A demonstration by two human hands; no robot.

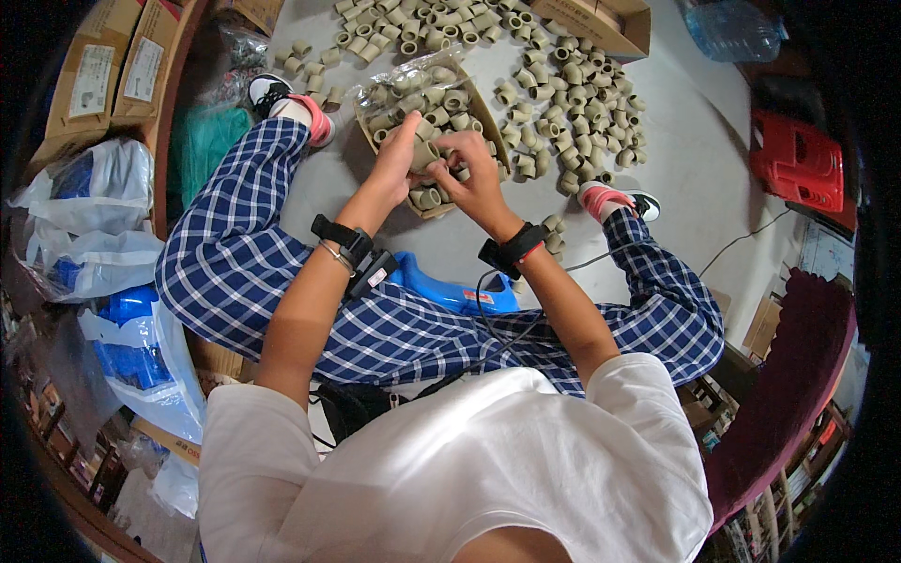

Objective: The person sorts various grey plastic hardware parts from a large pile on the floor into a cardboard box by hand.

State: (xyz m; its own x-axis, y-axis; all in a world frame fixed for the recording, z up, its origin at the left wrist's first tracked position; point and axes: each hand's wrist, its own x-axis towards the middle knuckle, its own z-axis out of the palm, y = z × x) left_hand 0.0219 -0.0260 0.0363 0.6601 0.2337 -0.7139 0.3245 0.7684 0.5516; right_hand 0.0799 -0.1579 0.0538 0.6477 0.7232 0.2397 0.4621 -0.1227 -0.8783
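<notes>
Over a cardboard box [490, 119] of beige plastic pipe fittings, partly covered by clear plastic film [401, 70], both of my hands meet around one beige pipe fitting [423, 156]. My left hand [394, 158] holds this fitting from its left side, thumb side up. My right hand [471, 169] is at the fitting's right side with bent fingers; whether it grips the fitting or only touches it, I cannot tell. Several more fittings lie inside the box below and around my hands. Each wrist wears a black strap with a device.
Many elbow fittings [584, 119] and short fittings [422, 24] lie loose on the grey floor. A blue plastic object [457, 292] sits between my legs. A black cable crosses my right leg. Cartons and bagged goods [91, 190] stand left, a red plastic case [795, 162] right.
</notes>
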